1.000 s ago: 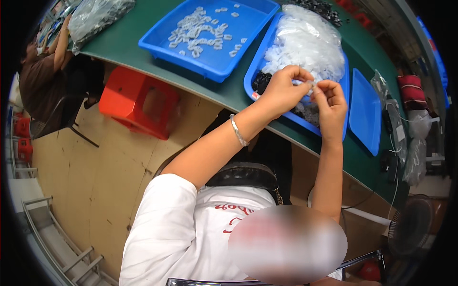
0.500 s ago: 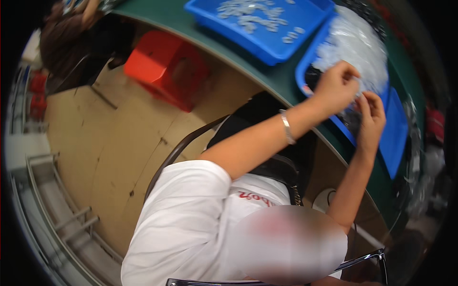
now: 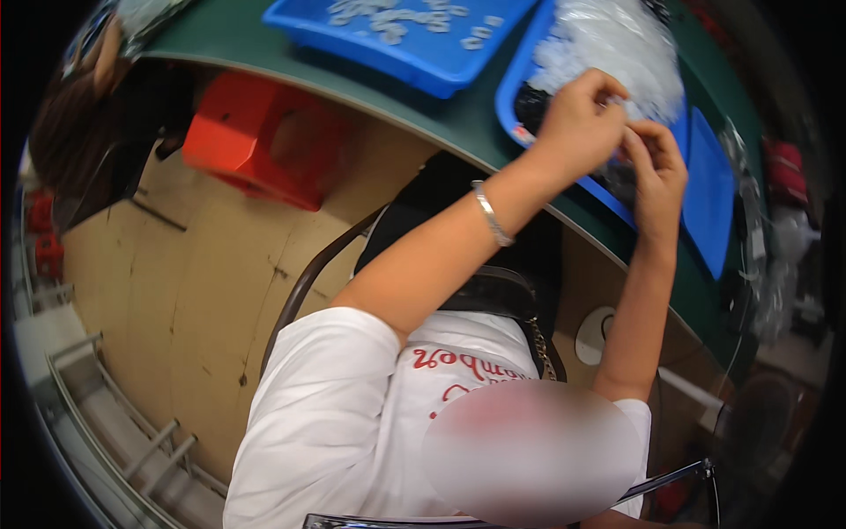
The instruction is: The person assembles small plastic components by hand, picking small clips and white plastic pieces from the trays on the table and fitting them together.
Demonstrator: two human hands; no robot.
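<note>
My left hand [image 3: 577,123], a silver bangle on its wrist, and my right hand [image 3: 656,167] meet fingertip to fingertip above a blue tray [image 3: 515,101]. Both pinch a small clear part [image 3: 617,104] that is blurred and mostly hidden by the fingers. The tray holds a heap of clear plastic pieces [image 3: 617,40] and some dark parts [image 3: 533,101] at its near corner. A second blue tray [image 3: 423,62] with several small white parts lies to the left on the green table [image 3: 256,40].
A flat blue lid [image 3: 709,194] lies right of my hands. A red crate [image 3: 256,141] stands under the table on the tan floor. Another person [image 3: 79,115] sits at the far left. Clear bags [image 3: 775,273] hang at the right.
The view has swung, so the table and trays slid toward the upper right. My hands stay together over the tray, still pinching the small part.
</note>
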